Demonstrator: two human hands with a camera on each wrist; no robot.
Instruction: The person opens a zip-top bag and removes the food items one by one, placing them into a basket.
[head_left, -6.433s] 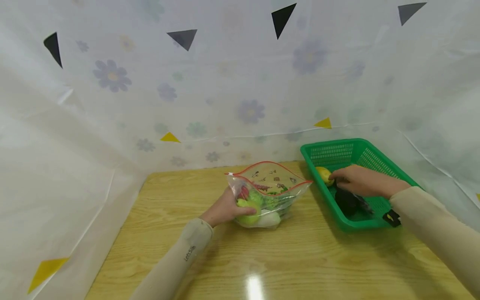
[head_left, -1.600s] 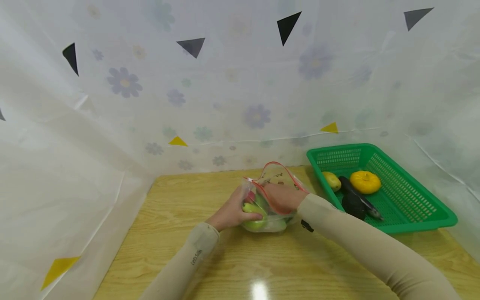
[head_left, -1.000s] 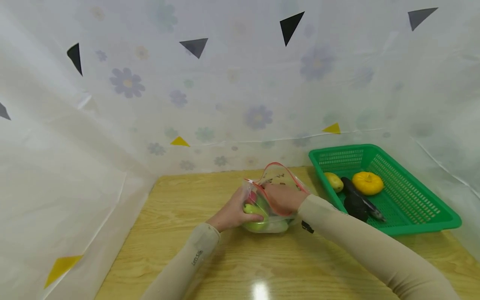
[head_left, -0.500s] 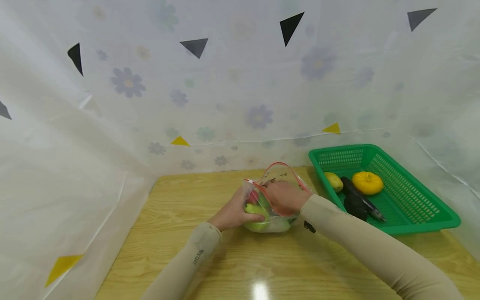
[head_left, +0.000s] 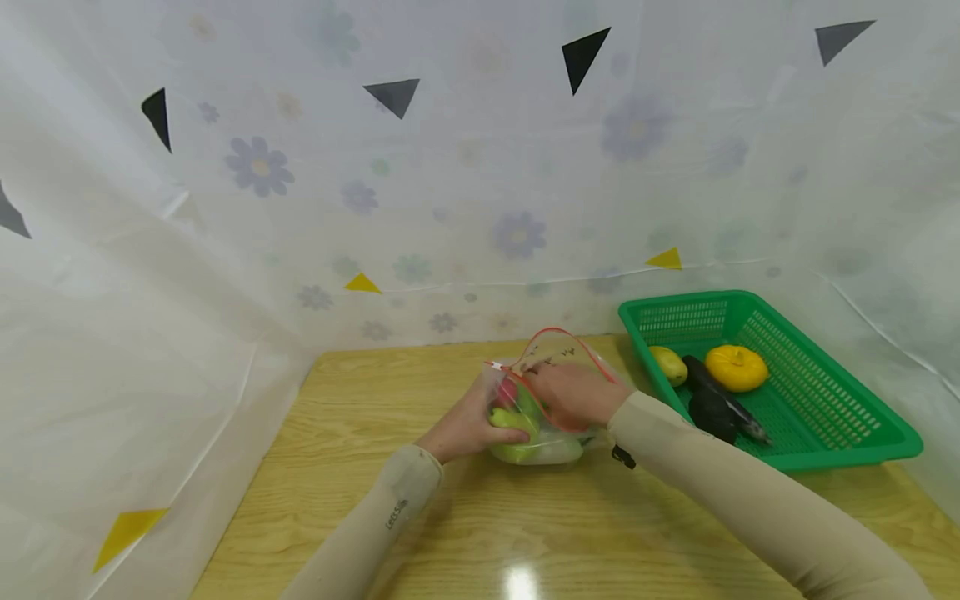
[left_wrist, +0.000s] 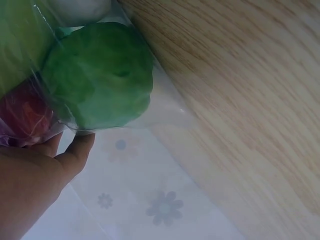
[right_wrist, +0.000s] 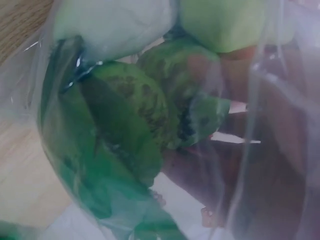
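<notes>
The bag (head_left: 542,412) stands on the table (head_left: 450,517), left of the basket (head_left: 825,417) and clear of it. Its red-edged mouth opens upward and toward the far wall.

The right hand (head_left: 573,393) enters this mouth from the near right side. The bag contents lie below and left of that hand. In the right wrist view, the fingers (right_wrist: 280,130) show through the film next to a dark green mottled piece (right_wrist: 150,110). Whether they grip it cannot be determined.

The left hand (head_left: 467,425) curls around the left wall of the bag. In the left wrist view, its thumb (left_wrist: 75,150) presses the film under a round green piece (left_wrist: 100,75). Both hands are on the bag. The right hand is the nearer one to the basket.

Count, bag contents, as far as the film permits:
- One red piece (left_wrist: 25,115)
- One white piece (right_wrist: 110,25)
- Several green pieces; the exact number cannot be determined

Count, basket contents:
- One eggplant (head_left: 712,400), long axis running from far left to near right
- One yellow squash (head_left: 735,367), right of the eggplant
- One yellow-green fruit (head_left: 669,364), left of the eggplant
</notes>
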